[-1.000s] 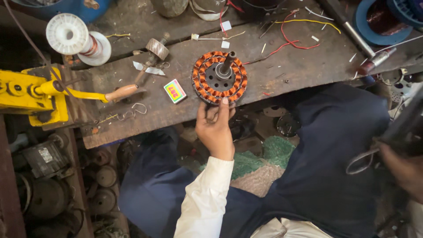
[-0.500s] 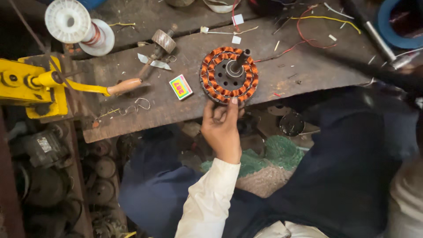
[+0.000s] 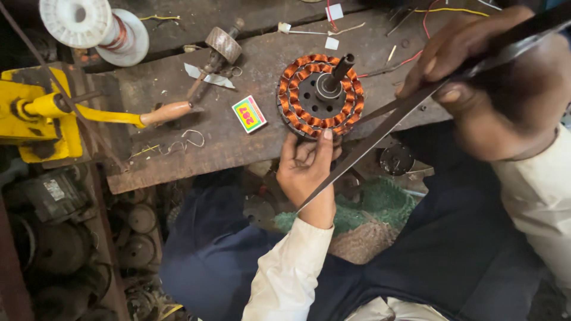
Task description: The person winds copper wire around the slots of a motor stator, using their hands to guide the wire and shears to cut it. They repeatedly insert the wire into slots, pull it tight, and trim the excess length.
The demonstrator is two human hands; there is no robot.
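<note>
A round motor stator [image 3: 321, 95] wound with copper coils lies on the worn wooden bench [image 3: 238, 148], a dark shaft sticking up from its centre. My left hand [image 3: 306, 169] grips the stator's near rim, thumb on the coils. My right hand [image 3: 493, 89] is raised close to the camera at the upper right, holding long metal scissors [image 3: 380, 128]. Their blades slant down and left, passing over the stator's right edge, with the tip near my left wrist.
A small colourful matchbox [image 3: 249, 114] lies left of the stator. A yellow winding machine [image 3: 41, 116] with a wooden-handled crank [image 3: 172, 111] sits at the left, a white wire spool [image 3: 95, 27] behind it. Old motor parts [image 3: 59, 226] crowd the floor. Loose wires lie at the back.
My right hand has come up from the lower right with the scissors, now near the camera above the bench. My left hand stays on the stator's rim.
</note>
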